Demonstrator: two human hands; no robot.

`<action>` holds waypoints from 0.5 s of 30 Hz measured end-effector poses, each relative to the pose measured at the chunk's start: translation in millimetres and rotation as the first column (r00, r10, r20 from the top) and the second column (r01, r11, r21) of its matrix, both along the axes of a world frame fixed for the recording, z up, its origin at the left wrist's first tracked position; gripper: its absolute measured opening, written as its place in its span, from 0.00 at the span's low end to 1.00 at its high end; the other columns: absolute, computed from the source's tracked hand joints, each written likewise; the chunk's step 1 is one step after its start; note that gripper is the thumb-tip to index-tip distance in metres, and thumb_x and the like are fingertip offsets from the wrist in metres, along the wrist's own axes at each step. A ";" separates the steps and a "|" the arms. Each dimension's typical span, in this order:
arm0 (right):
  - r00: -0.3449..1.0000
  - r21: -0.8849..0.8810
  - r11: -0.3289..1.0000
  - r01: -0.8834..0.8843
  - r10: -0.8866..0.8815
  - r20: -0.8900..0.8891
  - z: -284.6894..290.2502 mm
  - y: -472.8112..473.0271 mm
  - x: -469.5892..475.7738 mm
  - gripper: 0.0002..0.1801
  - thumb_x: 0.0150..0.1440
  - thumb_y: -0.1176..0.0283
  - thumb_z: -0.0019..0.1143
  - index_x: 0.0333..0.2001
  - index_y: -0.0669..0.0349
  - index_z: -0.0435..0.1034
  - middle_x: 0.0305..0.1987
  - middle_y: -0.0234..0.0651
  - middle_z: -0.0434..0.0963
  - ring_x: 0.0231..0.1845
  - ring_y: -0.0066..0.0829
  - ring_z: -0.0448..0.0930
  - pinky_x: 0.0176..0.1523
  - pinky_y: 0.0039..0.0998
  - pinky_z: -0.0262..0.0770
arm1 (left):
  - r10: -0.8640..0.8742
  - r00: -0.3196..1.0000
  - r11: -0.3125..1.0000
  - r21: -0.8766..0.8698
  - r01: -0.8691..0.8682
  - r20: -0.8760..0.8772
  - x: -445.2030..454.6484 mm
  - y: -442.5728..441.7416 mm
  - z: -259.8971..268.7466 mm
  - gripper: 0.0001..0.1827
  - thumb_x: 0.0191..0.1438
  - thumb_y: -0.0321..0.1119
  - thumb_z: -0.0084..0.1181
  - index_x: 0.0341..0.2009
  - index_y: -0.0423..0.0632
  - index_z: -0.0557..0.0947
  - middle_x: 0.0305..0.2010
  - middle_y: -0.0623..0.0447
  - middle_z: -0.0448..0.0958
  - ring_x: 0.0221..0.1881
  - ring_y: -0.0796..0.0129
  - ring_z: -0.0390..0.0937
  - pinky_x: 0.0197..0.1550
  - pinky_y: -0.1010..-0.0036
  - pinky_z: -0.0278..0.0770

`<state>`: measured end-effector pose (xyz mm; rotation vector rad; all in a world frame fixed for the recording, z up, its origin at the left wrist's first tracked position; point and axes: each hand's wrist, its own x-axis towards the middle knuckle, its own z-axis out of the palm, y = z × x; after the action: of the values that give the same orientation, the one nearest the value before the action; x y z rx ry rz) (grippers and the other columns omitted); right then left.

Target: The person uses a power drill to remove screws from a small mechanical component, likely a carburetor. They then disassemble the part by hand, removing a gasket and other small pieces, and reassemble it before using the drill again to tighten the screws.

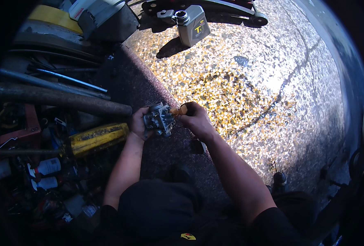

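Observation:
A grey metal carburetor (160, 120) with its inner side exposed is gripped by my left hand (138, 123) from its left side. Close against its right side, my right hand (197, 118) pinches a small orange-tan part (179, 110), which looks like a carburetor float. Whether that part touches the carburetor body cannot be told. The fingertips of my right hand are partly hidden behind the part and in shadow. Both hands are over the dark, shaded edge of the speckled ground.
A grey oil bottle (194, 27) stands open at the top, beside a floor jack (243, 12). A rusty pipe (62, 100), a yellow tool body (97, 140) and spray bottles (48, 166) crowd the left. A screwdriver-like tool (279, 178) is at lower right.

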<state>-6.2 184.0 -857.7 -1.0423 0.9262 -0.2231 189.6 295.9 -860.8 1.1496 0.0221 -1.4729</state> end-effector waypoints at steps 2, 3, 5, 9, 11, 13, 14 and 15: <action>1.000 0.031 0.999 0.016 -0.017 0.019 -15.5 -3.7 7.5 0.14 0.50 0.76 0.63 0.41 0.65 0.70 0.36 0.36 0.78 0.36 0.25 0.77 0.41 0.26 0.74 | -0.014 0.999 1.000 0.018 0.013 0.046 2.7 2.0 -5.6 0.27 0.56 0.46 0.42 0.52 0.41 0.76 0.46 0.42 0.80 0.48 0.55 0.79 0.52 0.59 0.78; 0.999 0.046 0.999 0.024 -0.026 0.034 -22.9 -5.5 9.0 0.12 0.51 0.78 0.62 0.39 0.65 0.70 0.33 0.34 0.77 0.32 0.22 0.75 0.37 0.24 0.72 | -0.025 0.998 1.000 0.017 0.024 0.063 4.3 3.3 -8.6 0.27 0.56 0.46 0.42 0.52 0.41 0.76 0.46 0.42 0.80 0.48 0.55 0.79 0.52 0.59 0.78; 0.998 0.065 0.996 0.056 -0.057 0.012 -36.3 -8.7 6.9 0.16 0.48 0.71 0.68 0.39 0.64 0.72 0.33 0.34 0.79 0.33 0.22 0.78 0.38 0.25 0.75 | -0.020 0.999 1.000 0.007 0.020 0.026 8.3 6.8 -15.3 0.24 0.55 0.44 0.42 0.49 0.41 0.77 0.45 0.43 0.80 0.45 0.56 0.80 0.51 0.60 0.78; 0.980 0.136 0.984 0.112 -0.087 -0.178 -55.5 -11.3 4.6 0.16 0.49 0.68 0.69 0.37 0.64 0.72 0.31 0.34 0.78 0.29 0.21 0.76 0.34 0.23 0.73 | 0.019 0.999 0.999 0.038 -0.021 0.043 17.5 13.1 -24.9 0.24 0.55 0.44 0.42 0.48 0.41 0.78 0.44 0.44 0.81 0.44 0.57 0.80 0.51 0.61 0.78; 0.974 0.241 0.963 0.118 -0.065 -0.219 -61.5 -10.7 4.9 0.11 0.52 0.72 0.65 0.34 0.64 0.70 0.28 0.32 0.76 0.22 0.19 0.75 0.26 0.22 0.70 | 0.025 0.998 0.998 0.050 -0.028 0.051 20.7 14.3 -26.8 0.25 0.56 0.45 0.41 0.49 0.41 0.78 0.45 0.44 0.81 0.45 0.56 0.79 0.52 0.61 0.77; 0.967 0.255 0.961 0.103 -0.036 -0.254 -65.8 -10.1 6.8 0.10 0.54 0.72 0.62 0.34 0.66 0.70 0.27 0.34 0.76 0.21 0.21 0.75 0.23 0.22 0.70 | 0.043 0.998 0.994 0.099 -0.048 0.053 21.6 14.1 -26.0 0.25 0.56 0.46 0.41 0.48 0.41 0.79 0.44 0.44 0.81 0.45 0.57 0.79 0.52 0.62 0.77; 0.969 0.286 0.951 0.119 -0.049 -0.242 -67.4 -9.9 6.8 0.10 0.54 0.71 0.62 0.34 0.67 0.70 0.27 0.35 0.77 0.21 0.22 0.76 0.24 0.23 0.71 | 0.040 0.999 0.997 0.060 -0.042 0.032 21.0 13.6 -24.9 0.24 0.55 0.44 0.42 0.47 0.41 0.79 0.43 0.45 0.81 0.44 0.57 0.80 0.51 0.62 0.78; 0.968 0.315 0.939 0.139 -0.062 -0.242 -68.7 -9.9 6.6 0.11 0.54 0.71 0.61 0.34 0.68 0.70 0.27 0.36 0.77 0.22 0.23 0.77 0.25 0.23 0.72 | 0.049 0.999 0.997 0.060 -0.050 0.020 20.0 12.6 -23.6 0.23 0.55 0.43 0.42 0.46 0.41 0.79 0.43 0.45 0.81 0.43 0.58 0.80 0.50 0.63 0.78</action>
<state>0.4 174.1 -926.4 -0.7175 1.1831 -0.0284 209.6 308.5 -884.4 1.2032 0.0827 -1.4266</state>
